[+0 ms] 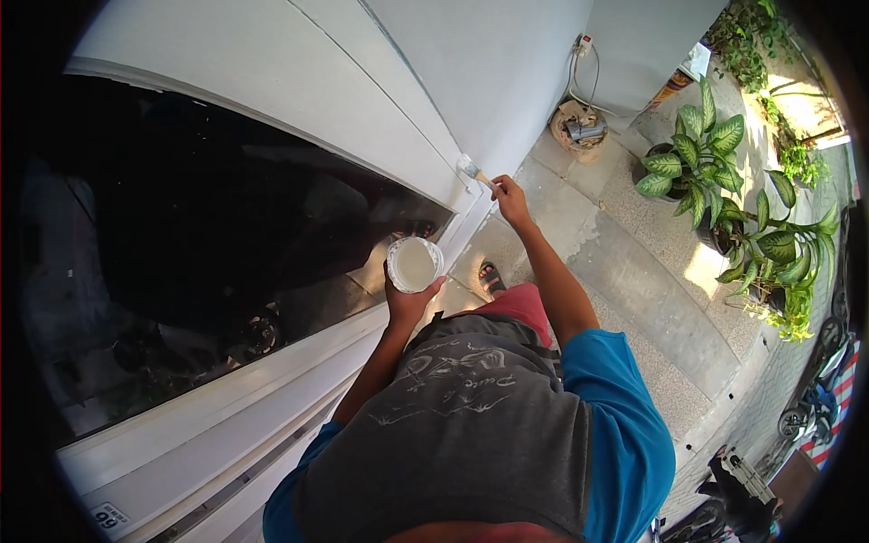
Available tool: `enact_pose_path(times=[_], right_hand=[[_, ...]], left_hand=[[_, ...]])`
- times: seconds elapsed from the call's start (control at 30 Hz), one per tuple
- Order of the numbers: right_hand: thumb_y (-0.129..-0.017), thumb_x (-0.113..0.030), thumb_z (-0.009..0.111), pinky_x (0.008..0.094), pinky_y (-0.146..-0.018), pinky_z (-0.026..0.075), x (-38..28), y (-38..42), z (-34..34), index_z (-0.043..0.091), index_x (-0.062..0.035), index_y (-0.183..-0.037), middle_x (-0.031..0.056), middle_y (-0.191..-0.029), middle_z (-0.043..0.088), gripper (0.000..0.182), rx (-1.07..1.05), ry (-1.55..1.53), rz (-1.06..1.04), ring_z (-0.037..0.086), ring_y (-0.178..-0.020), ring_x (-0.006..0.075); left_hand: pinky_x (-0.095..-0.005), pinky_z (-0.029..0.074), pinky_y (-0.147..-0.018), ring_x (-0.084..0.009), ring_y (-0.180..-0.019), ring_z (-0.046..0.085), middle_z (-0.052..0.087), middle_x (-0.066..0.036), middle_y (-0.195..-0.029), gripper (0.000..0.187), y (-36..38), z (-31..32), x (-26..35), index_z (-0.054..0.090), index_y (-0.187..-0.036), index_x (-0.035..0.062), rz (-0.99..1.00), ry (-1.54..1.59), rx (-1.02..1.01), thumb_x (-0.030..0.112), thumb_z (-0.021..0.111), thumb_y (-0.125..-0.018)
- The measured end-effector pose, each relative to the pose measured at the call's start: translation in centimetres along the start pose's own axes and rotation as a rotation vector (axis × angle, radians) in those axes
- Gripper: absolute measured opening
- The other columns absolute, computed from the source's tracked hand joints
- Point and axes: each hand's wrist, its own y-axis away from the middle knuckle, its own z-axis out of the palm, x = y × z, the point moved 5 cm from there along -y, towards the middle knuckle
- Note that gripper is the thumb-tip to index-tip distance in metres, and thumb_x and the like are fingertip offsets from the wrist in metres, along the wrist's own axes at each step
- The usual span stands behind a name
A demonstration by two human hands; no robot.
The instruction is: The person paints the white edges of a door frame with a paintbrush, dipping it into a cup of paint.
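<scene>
My right hand (510, 200) is closed round the handle of a paintbrush (478, 174). The brush's pale bristles touch or nearly touch the white frame (444, 154) near the corner of a dark glass pane (226, 208). In front of my body, my left hand (412, 300) grips a white-rimmed tub (416, 264) from below and the side. Pale, off-white paint shows inside the tub. The glass reflects dark shapes behind the tub, and most of the left fingers are hidden beneath it.
A pale wall (507, 72) rises beyond the frame. On the tiled floor (588, 235) stand a bucket (579, 127) with items in it and potted leafy plants (692, 154) to the right. A cable (593, 77) hangs from a socket. Motorbikes (806, 416) are at the far right.
</scene>
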Motion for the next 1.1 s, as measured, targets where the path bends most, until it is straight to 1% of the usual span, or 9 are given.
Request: enact_pose_path(times=[0.13, 0.23, 0.33, 0.5, 0.63, 0.77, 0.83, 0.97, 1.1], right_hand=[[-0.092, -0.019, 0.06, 0.0457, -0.075, 0.052, 4.1, -0.4, -0.1, 0.067, -0.0049, -0.101, 0.0206, -0.089, 0.071, 0.018, 0.137, 0.493, 0.18, 0.069, -0.088, 0.0361], [-0.092, -0.021, 0.059, 0.0498, -0.079, 0.052, -4.9, 1.0, -0.6, 0.069, -0.0057, -0.099, 0.0215, -0.093, 0.071, 0.019, 0.112, 0.438, 0.162, 0.067, -0.092, 0.0422], [-0.092, -0.02, 0.06, 0.0436, -0.073, 0.052, -17.5, 3.9, -2.2, 0.068, -0.0034, -0.099, 0.0199, -0.087, 0.071, 0.019, 0.071, 0.444, 0.053, 0.069, -0.084, 0.0337], [-0.098, -0.012, 0.057, 0.0262, -0.064, 0.044, -26.0, 6.5, -2.5, 0.063, 0.0008, -0.104, 0.0044, -0.077, 0.063, 0.015, 0.064, -0.313, -0.334, 0.054, -0.07, 0.0091], [-0.098, -0.011, 0.056, 0.0271, -0.065, 0.045, -14.5, 2.6, 0.3, 0.062, -0.0004, -0.106, 0.004, -0.077, 0.063, 0.014, 0.032, -0.23, -0.218, 0.055, -0.07, 0.01], [-0.095, -0.018, 0.059, 0.0381, -0.068, 0.051, 0.4, 2.5, 0.6, 0.065, -0.0033, -0.102, 0.017, -0.08, 0.069, 0.017, 0.079, 0.222, 0.087, 0.068, -0.076, 0.0269], [-0.094, -0.016, 0.06, 0.038, -0.065, 0.051, 7.0, 3.1, 0.7, 0.064, -0.0017, -0.1, 0.0164, -0.076, 0.068, 0.016, 0.144, 0.371, 0.108, 0.068, -0.073, 0.026], [-0.091, -0.013, 0.061, 0.037, -0.062, 0.049, 3.9, 2.6, 0.7, 0.065, 0.0002, -0.096, 0.0145, -0.071, 0.067, 0.015, 0.213, 0.387, 0.059, 0.066, -0.067, 0.0239], [-0.094, -0.014, 0.059, 0.0374, -0.067, 0.05, -14.2, 4.9, -0.7, 0.066, -0.0006, -0.1, 0.016, -0.081, 0.07, 0.016, 0.074, 0.215, 0.096, 0.067, -0.075, 0.0239]], left_hand=[[-0.0394, 0.045, -0.102, -0.0259, -0.119, 0.058, 0.057, -0.016, -0.131, 0.084, 0.2, 0.0, -0.3, 0.043, -0.133, -0.0001, 0.01, -0.022, -0.004, 0.008, 0.092, -0.065], [-0.0395, 0.045, -0.102, -0.026, -0.119, 0.057, 0.057, -0.016, -0.131, 0.085, 0.1, -0.1, 0.1, 0.043, -0.133, -0.0002, 0.012, -0.013, 0.002, 0.008, 0.092, -0.064], [-0.0394, 0.045, -0.102, -0.0261, -0.12, 0.057, 0.058, -0.016, -0.13, 0.085, 0.1, -0.1, -0.2, 0.043, -0.133, -0.0001, -0.001, 0.005, 0.012, 0.008, 0.092, -0.064], [-0.0392, 0.045, -0.102, -0.0264, -0.118, 0.058, 0.059, -0.015, -0.128, 0.084, -0.4, 0.1, 0.5, 0.044, -0.133, 0.0002, 0.013, 0.001, 0.017, 0.009, 0.092, -0.064], [-0.0395, 0.046, -0.101, -0.0267, -0.116, 0.059, 0.059, -0.015, -0.126, 0.083, -0.4, 0.1, 0.4, 0.045, -0.133, 0.0004, 0.061, -0.019, 0.032, 0.009, 0.092, -0.064], [-0.0401, 0.045, -0.102, -0.0267, -0.116, 0.059, 0.06, -0.015, -0.124, 0.084, -0.2, 0.1, 0.5, 0.045, -0.133, 0.0003, 0.004, 0.016, 0.018, 0.009, 0.092, -0.064], [-0.04, 0.045, -0.102, -0.0268, -0.117, 0.059, 0.059, -0.015, -0.126, 0.085, 0.0, -0.1, 0.4, 0.044, -0.133, 0.0003, 0.014, -0.002, 0.013, 0.008, 0.092, -0.064], [-0.0391, 0.044, -0.105, -0.0273, -0.122, 0.057, 0.057, -0.016, -0.134, 0.087, 0.0, -0.2, 0.4, 0.043, -0.135, 0.0003, 0.018, -0.019, -0.002, 0.005, 0.091, -0.063], [-0.0382, 0.042, -0.107, -0.0275, -0.127, 0.054, 0.053, -0.016, -0.142, 0.089, -0.2, -0.3, 1.5, 0.041, -0.137, 0.0003, 0.059, -0.034, 0.018, 0.004, 0.091, -0.063]])
